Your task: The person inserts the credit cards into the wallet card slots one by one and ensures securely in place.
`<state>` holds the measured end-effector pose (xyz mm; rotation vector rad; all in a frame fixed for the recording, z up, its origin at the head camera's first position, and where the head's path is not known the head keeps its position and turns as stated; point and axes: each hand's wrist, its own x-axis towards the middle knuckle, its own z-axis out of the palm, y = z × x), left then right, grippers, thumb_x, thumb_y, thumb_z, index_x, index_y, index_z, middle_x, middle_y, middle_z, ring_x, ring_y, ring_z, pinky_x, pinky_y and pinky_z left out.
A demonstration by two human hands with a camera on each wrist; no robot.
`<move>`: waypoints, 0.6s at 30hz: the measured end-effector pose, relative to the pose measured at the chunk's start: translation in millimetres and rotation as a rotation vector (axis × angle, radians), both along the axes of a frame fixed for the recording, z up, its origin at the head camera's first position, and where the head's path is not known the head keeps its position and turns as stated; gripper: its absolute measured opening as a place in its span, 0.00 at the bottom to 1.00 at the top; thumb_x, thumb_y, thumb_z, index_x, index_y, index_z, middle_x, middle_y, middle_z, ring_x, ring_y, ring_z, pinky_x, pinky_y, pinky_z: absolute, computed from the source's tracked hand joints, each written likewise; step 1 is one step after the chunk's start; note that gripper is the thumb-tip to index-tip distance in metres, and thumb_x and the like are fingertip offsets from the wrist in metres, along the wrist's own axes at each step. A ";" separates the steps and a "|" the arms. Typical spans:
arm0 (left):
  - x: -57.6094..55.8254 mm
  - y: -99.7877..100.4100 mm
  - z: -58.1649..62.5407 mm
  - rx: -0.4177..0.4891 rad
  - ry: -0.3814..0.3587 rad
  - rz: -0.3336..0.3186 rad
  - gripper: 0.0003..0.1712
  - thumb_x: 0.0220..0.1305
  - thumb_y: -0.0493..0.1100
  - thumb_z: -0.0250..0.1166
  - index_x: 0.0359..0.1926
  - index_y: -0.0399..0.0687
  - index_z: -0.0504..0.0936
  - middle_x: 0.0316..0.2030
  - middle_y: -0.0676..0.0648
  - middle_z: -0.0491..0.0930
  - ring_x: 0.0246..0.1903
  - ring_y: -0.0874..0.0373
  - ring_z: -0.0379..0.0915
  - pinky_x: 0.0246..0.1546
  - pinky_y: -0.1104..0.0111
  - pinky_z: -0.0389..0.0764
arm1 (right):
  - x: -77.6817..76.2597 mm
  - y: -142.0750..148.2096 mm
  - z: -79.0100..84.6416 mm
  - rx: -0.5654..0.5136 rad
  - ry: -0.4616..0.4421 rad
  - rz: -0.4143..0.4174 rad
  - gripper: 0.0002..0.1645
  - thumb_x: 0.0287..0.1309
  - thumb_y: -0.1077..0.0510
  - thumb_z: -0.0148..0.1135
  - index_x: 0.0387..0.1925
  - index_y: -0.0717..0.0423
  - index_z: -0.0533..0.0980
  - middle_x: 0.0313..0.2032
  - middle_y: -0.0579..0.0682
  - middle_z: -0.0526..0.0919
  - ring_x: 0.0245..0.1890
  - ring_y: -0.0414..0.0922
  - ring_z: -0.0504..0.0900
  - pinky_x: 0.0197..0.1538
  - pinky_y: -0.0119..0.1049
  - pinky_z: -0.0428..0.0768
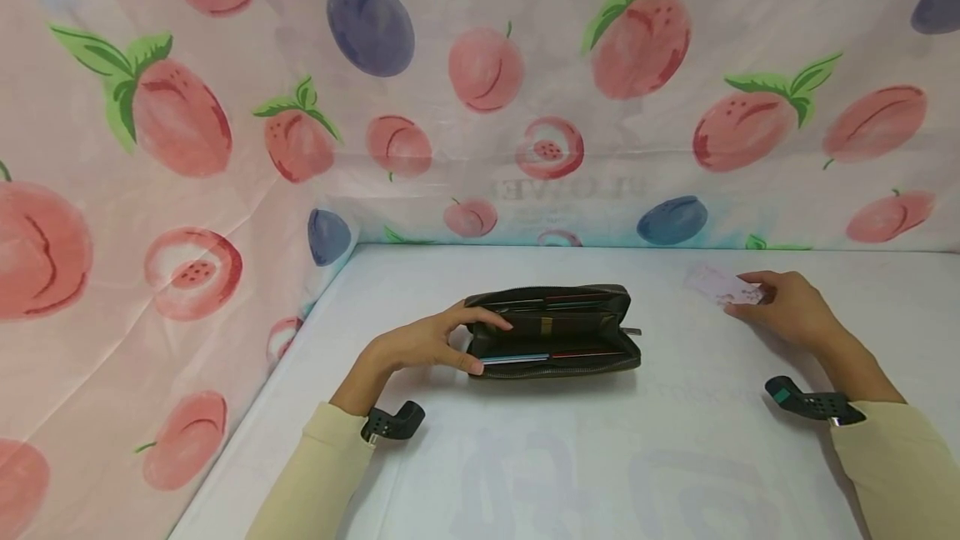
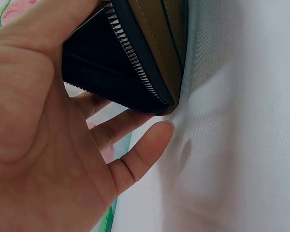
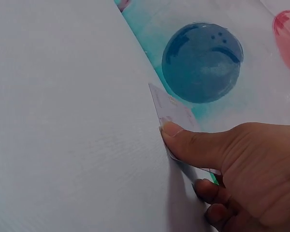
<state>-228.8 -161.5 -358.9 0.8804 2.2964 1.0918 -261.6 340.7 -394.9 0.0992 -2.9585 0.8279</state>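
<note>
A dark zip-around wallet (image 1: 555, 372) lies unzipped near the middle of the table, its mouth facing up and several cards and slips in its slots. At its left end, my left hand (image 1: 427, 344) grips it, with thumb on the near edge and a finger across the opening. The left wrist view shows the wallet's zip teeth and corner (image 2: 157, 96) beside the palm of the left hand (image 2: 53, 125). Off to the right, my right hand (image 1: 795, 307) pinches a pale pink patterned card (image 1: 716, 283). In the right wrist view the thumb presses flat on the card (image 3: 176, 111).
The white table (image 1: 600, 457) meets a fruit-print cloth (image 1: 420, 182) hanging at the back and on the left. A zip pull (image 1: 632, 331) sticks out at the wallet's right end. Both wrists wear black camera mounts (image 1: 393, 421).
</note>
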 end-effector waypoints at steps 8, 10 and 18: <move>1.5 -0.2 0.8 0.003 -0.007 0.001 0.33 0.54 0.50 0.73 0.61 0.73 0.73 0.67 0.62 0.58 0.72 0.59 0.27 0.63 0.43 0.48 | 0.8 5.3 -0.4 -0.007 0.030 0.023 0.38 0.57 0.49 0.67 0.60 0.69 0.67 0.46 0.73 0.74 0.42 0.63 0.73 0.38 0.53 0.73; 1.9 -0.1 0.9 0.000 -0.009 0.004 0.33 0.54 0.51 0.73 0.60 0.74 0.73 0.67 0.62 0.59 0.71 0.59 0.24 0.63 0.44 0.47 | 1.0 6.4 -0.4 -0.002 0.027 0.009 0.36 0.59 0.49 0.66 0.61 0.68 0.67 0.44 0.71 0.75 0.40 0.61 0.72 0.37 0.51 0.72; 0.3 0.5 0.5 0.004 -0.006 -0.001 0.33 0.54 0.50 0.73 0.61 0.72 0.73 0.67 0.60 0.57 0.71 0.58 0.32 0.63 0.44 0.49 | 5.9 6.3 11.1 0.008 0.019 0.011 0.27 0.65 0.56 0.59 0.60 0.66 0.69 0.32 0.57 0.77 0.34 0.55 0.72 0.32 0.40 0.68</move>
